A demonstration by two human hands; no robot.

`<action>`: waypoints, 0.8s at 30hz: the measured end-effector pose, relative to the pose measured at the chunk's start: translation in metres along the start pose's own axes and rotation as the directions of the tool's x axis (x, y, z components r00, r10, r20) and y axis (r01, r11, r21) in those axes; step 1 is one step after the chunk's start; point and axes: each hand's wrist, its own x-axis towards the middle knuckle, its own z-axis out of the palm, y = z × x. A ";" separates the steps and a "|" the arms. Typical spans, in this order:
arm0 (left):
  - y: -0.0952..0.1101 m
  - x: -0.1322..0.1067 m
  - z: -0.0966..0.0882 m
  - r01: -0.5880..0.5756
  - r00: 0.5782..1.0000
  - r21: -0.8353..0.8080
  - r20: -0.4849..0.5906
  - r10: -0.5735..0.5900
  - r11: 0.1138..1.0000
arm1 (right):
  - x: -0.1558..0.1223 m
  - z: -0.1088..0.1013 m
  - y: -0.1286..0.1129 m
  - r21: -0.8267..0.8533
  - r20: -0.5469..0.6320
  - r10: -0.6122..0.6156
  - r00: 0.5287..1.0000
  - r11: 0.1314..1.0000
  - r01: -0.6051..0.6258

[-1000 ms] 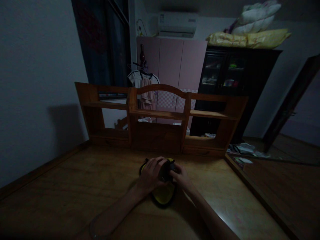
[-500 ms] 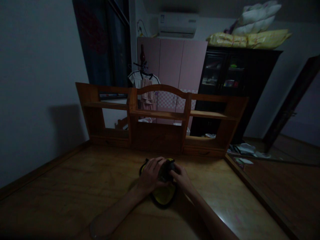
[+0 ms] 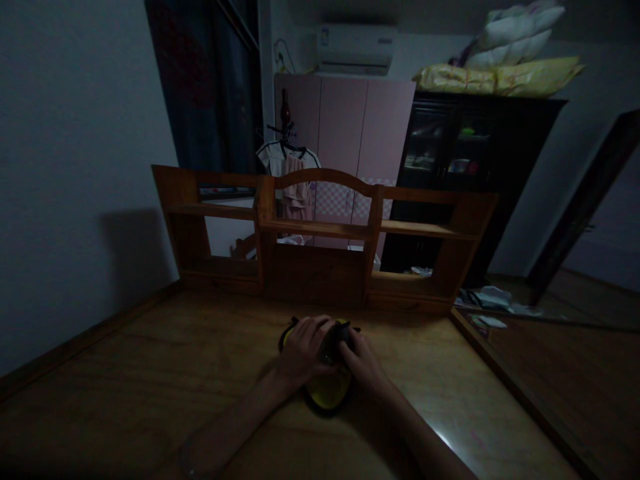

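A yellow piece with a black rim (image 3: 327,391) lies on the wooden desk, rounded at its near end. Its kind is too dark to make out. Over it my left hand (image 3: 304,348) is curled, fingers wrapped around a small dark object (image 3: 332,348) from the left. My right hand (image 3: 363,357) grips the same dark object from the right, thumb pressed on its top. Both hands cover much of the yellow piece, whose black edge also shows beyond the left fingers.
The wooden desk (image 3: 175,373) carries a low shelf unit (image 3: 320,230) along its back. A wall (image 3: 75,200) bounds the left side, and a raised edge (image 3: 505,380) runs down the right. Farther off stand a pink wardrobe (image 3: 343,127) and a dark cabinet (image 3: 510,153).
My right hand has shifted slightly, its fingers closing further around the dark object. My left hand and the yellow piece stay almost in place.
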 end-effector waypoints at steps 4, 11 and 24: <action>0.002 0.000 -0.001 -0.026 1.000 0.025 0.016 0.025 0.999 | -0.001 0.001 0.006 -0.032 -0.003 -0.005 1.000 0.999 0.005; 0.003 0.001 -0.001 -0.068 0.998 0.067 0.019 0.067 0.995 | -0.001 0.005 0.011 0.016 0.051 -0.065 0.997 0.998 0.064; 0.009 0.003 -0.005 -0.120 0.991 0.023 0.056 0.119 0.992 | 0.000 0.007 0.018 -0.075 0.006 -0.116 0.993 0.990 0.116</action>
